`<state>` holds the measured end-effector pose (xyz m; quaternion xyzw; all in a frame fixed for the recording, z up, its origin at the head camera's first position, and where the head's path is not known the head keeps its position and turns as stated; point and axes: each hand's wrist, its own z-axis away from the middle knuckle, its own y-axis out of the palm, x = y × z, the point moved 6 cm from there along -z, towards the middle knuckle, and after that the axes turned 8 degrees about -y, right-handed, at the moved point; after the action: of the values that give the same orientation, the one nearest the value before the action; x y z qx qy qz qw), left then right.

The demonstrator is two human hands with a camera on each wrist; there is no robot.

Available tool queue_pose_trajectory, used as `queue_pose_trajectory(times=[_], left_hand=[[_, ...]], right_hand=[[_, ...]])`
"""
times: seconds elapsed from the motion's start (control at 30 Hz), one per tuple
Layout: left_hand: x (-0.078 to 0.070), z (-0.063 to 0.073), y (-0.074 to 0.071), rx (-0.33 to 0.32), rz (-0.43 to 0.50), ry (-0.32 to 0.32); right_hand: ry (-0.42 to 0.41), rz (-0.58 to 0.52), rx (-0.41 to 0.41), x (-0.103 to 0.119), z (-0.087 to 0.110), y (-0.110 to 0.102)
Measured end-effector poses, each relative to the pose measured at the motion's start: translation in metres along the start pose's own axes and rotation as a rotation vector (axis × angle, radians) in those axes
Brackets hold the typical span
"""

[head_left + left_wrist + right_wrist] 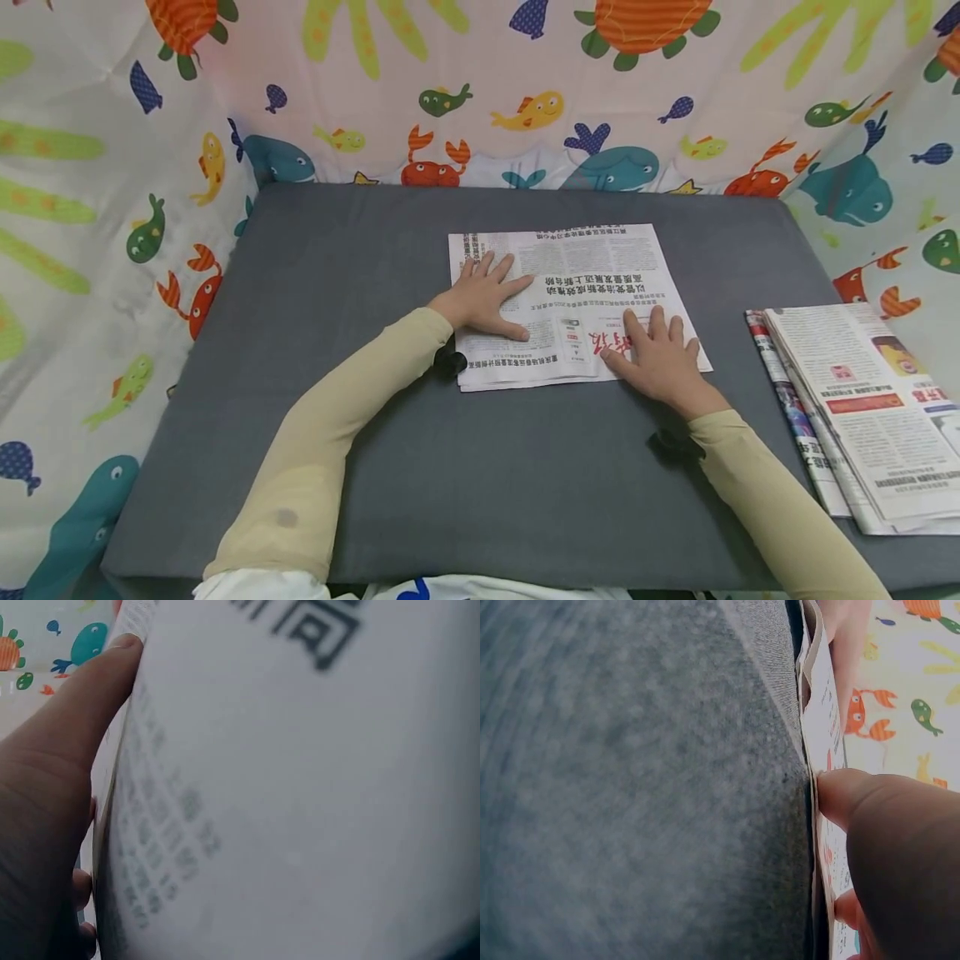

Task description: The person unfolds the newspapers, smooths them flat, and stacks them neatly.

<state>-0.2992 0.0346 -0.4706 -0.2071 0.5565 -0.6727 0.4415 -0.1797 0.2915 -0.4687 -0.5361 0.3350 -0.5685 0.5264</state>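
A folded newspaper (600,258) lies on the grey table, its print upside down in the head view. My left hand (486,298) rests on its left part with fingers spread and thumb toward the middle. On the lower right part, beside the red lettering, my right hand (660,362) rests with fingers apart. In the left wrist view the thumb (90,697) lies along the blurred newsprint (262,772). The right wrist view shows the thumb (844,793) touching the paper close to its edge, where thin layers (815,847) show one over another.
A stack of folded newspapers (862,400) lies at the table's right side. The grey table (360,250) reaches back to a curtain (495,50) printed with sea animals, which also hangs on both sides. Dark wrist cameras (450,363) sit under the wrists.
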Motion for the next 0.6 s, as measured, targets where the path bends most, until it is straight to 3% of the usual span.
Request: queue_pose_trajectory(times=[0.37, 0.6], left_hand=[[0.001, -0.001, 0.002, 0.004, 0.016, 0.008], [0.002, 0.009, 0.006, -0.015, -0.026, -0.037]], right_hand=[[-0.009, -0.02, -0.019, -0.002, 0.0, -0.002], [-0.011, -0.02, 0.005, 0.0, -0.01, -0.008]])
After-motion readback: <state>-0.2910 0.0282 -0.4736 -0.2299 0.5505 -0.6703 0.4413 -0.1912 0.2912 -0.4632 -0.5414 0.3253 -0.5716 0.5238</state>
